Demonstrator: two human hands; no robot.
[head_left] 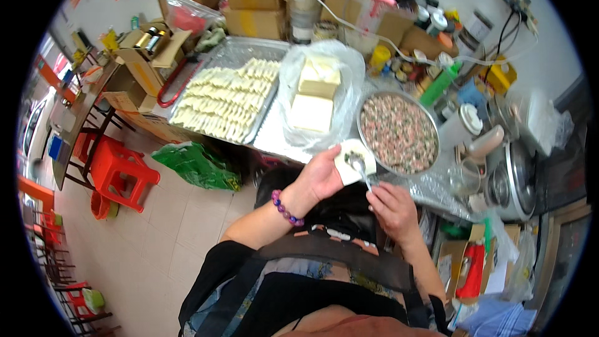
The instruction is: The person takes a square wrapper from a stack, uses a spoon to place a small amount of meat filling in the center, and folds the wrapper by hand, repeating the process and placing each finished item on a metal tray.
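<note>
On the fingers of my left hand (323,176) lies a square, pale wonton wrapper (347,175), held flat. A dab of dark green and pink filling sits at its middle. My right hand (397,209) pinches the handle of a metal spoon (357,163), whose bowl touches the filling on the wrapper. Just beyond, to the right, stands a round metal bowl (437,151) full of minced meat and greens (399,130). Stacked square wrappers (312,112) rest in a clear plastic bag left of the bowl. Farther left, a metal tray (265,128) carries rows of folded wontons (228,97).
Cardboard boxes (253,0) and a crowd of bottles and jars (437,25) line the back. A lidded pot (515,178) stands at the right. Red stools (118,171) and a green bag (196,165) are on the floor at left.
</note>
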